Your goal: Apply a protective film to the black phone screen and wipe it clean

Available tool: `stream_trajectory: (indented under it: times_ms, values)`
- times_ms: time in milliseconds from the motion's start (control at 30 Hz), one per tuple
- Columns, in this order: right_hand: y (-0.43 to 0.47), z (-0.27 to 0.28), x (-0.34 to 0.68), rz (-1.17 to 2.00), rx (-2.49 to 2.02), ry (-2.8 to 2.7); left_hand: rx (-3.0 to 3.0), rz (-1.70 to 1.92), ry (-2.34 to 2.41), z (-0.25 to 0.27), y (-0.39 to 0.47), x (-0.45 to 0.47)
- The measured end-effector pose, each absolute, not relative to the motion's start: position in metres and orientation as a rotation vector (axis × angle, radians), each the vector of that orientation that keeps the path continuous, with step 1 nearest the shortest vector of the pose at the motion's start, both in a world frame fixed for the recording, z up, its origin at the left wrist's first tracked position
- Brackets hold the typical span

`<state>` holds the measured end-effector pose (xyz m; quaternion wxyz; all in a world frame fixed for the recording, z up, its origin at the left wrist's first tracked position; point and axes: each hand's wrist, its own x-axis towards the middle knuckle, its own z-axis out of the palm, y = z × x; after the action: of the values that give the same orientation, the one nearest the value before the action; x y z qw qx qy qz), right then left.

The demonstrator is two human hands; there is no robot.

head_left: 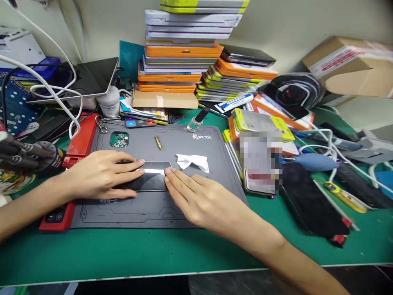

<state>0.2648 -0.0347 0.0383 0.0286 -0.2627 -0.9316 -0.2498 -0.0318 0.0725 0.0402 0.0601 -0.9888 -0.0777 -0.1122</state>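
A dark smartphone (pixel 153 182) lies lengthwise on the grey work mat (pixel 123 215), its glossy front reflecting light. My left hand (pixel 104 174) spans the phone's left part, thumb along the near edge and fingers reaching over the top. At the right end, my right hand (pixel 196 196) presses its closely held fingertips against the phone's edge and corner; its thumb is hidden. Just behind the phone are a small brass-coloured bit (pixel 158 142) and a crumpled white wipe (pixel 195 162). Small metal parts (pixel 119 140) sit in the mat's round-cornered recess.
A red holder (pixel 80 135) borders the mat's left side. Behind it stand a white jar (pixel 109 102) and a small clear bottle (pixel 198 119) with a black cap. Stacked flat boxes (pixel 181 51) rise at the back. Cases, cables and a yellow cutter (pixel 345 196) crowd the right.
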Motion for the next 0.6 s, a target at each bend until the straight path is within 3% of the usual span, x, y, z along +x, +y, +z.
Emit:
stream_trajectory:
  times_ms: [600]
  values:
    - [-0.0355, 0.0439, 0.2653, -0.781, -0.814, -2.873, -3.011, -0.403, -0.242, 0.0409, 0.0734, -0.0314]
